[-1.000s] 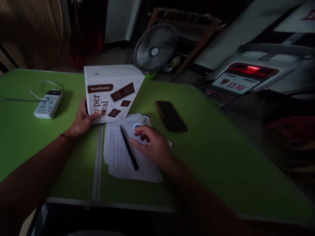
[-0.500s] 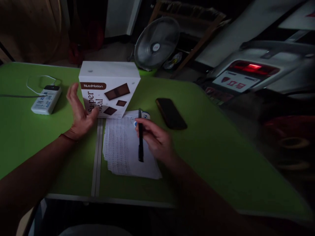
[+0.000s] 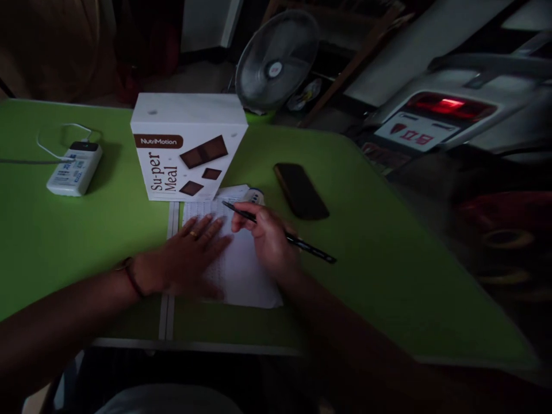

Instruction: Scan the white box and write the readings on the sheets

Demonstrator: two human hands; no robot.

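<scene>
My left hand (image 3: 190,256) lies flat with fingers spread over the left part of a stack of paper sheets (image 3: 248,273), which bears columns of small writing; a ring and a wrist cord show on it. In my right hand (image 3: 273,238) a black pen (image 3: 313,249) is held between thumb and fingers, tip pointing up and left above the sheets. Just beyond the paper a white box (image 3: 190,109) marked "NutriMotion Su-per Meal" stands upright. A round-ended item with dark dots (image 3: 256,196) is partly hidden behind my right hand.
On the green table (image 3: 366,276) a dark phone (image 3: 301,191) lies right of the paper. A white power bank (image 3: 75,168) with cables sits at the left. Past the far edge stands a fan (image 3: 276,69); a scooter (image 3: 448,106) with a lit red tail light is at the right.
My left hand has let go of the box and come down onto the paper. The pen in my right hand has swung from nearly upright to a slant, its tip toward the upper left.
</scene>
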